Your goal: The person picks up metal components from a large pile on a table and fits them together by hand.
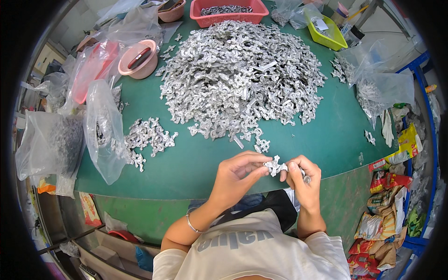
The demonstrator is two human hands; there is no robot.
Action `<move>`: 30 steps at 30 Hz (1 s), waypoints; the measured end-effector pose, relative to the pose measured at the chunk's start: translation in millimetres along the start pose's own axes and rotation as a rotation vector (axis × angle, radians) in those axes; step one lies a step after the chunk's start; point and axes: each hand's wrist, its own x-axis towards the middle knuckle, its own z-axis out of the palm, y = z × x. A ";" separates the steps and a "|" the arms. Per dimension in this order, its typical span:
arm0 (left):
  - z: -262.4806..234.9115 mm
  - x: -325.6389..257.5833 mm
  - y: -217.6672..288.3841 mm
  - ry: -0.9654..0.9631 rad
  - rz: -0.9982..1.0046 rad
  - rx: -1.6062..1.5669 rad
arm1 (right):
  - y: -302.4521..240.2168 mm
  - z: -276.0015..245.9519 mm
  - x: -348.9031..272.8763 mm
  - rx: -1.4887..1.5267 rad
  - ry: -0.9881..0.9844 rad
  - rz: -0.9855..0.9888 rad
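Above the near edge of the table, my left hand [237, 176] pinches a small silver-grey metal casting [275, 165] with several lobed arms between thumb and fingertips. My right hand [305, 184] is closed at the casting's right side, its thumb and forefinger close to one arm. Out of that right fist shows the rounded end of a small metal tool [306, 178]; the rest of it is hidden by the fingers. Just beyond my hands spreads a big heap of like castings [242, 79]. A smaller heap of castings [149, 136] lies to the left.
A red basket [228, 18] with metal parts stands behind the heap, a yellow-green basket [326, 38] far right. At left are a pink bowl [138, 70] holding a dark-and-red object and clear plastic bags [103, 135]. A blue rack [416, 70] rises at right.
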 end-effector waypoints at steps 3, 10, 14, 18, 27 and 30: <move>1.3 -3.0 2.7 0.009 -0.038 -0.082 | -0.7 1.2 -2.7 -0.013 -0.004 -0.094; 3.2 -7.0 2.3 0.027 -0.148 -0.103 | 4.3 5.5 -8.5 0.029 -0.057 -0.270; 5.7 -6.4 6.2 0.060 -0.181 -0.090 | -0.5 8.4 -10.3 0.051 -0.059 -0.202; 5.8 -7.0 5.5 0.032 -0.183 -0.113 | -0.4 8.4 -12.6 0.106 -0.077 -0.187; 8.6 -7.8 7.9 0.003 -0.177 -0.147 | -2.1 9.7 -16.1 0.144 -0.082 -0.246; 9.4 -8.2 9.2 -0.001 -0.189 -0.173 | -1.2 9.9 -16.9 0.181 -0.093 -0.248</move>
